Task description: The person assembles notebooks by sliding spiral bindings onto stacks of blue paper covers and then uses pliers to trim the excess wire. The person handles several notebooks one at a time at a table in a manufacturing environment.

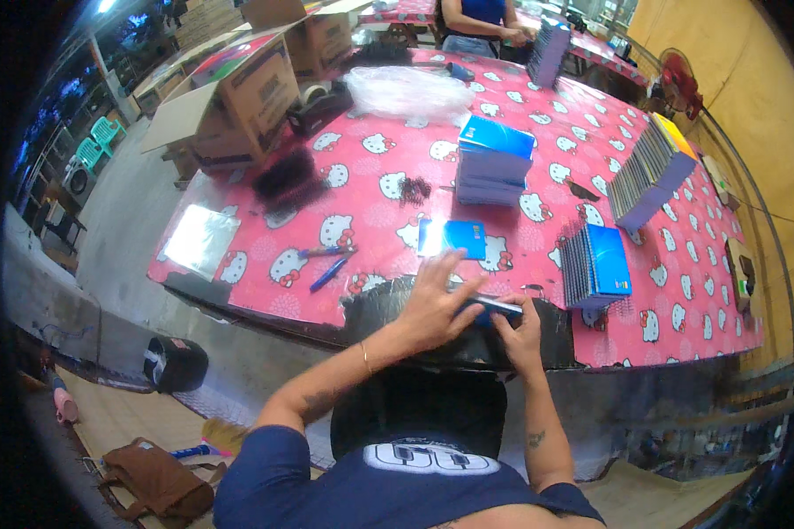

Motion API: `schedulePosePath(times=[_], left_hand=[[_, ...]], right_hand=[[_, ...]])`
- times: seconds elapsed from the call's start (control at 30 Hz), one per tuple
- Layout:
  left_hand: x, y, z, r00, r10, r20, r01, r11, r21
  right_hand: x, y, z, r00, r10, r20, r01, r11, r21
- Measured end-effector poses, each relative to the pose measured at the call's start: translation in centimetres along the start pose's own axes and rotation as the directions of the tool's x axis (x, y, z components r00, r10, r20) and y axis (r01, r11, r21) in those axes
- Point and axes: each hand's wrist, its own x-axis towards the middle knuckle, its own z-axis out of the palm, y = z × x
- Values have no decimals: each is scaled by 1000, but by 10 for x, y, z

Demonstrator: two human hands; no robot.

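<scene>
At the near edge of the table, a small blue notebook (496,305) is tilted so that mostly its thin edge faces me. My right hand (519,333) grips its right end between thumb and fingers. My left hand (437,304) is at its left end, fingers partly spread, the thumb side against it; its exact grip is partly hidden. Just beyond the left fingertips, another blue notebook (452,238) lies flat. Farther back stands a tall stack of blue notebooks (494,163). To the right is a shorter row of spiral-bound notebooks (598,269).
The pink patterned tablecloth (375,212) also bears pens (331,269), black coils (287,181), a clear plastic sheet (201,236), a plastic bag (406,91) and a long notebook stack (648,172). Cardboard boxes (243,110) stand far left. Another person (481,26) works beyond.
</scene>
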Motion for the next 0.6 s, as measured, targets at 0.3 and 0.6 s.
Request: schedulePosePath(times=[0.3,0.6], left_hand=[[-2,-158,-17,932,-307,-191,296,952,-81],[-31,-291,-92,909,-394,-135,375,636,675]], right_hand=[[-8,-9,-23,996,45,-79,-40,997,69],[0,-21,-21,972,151,181,-181,970,160]])
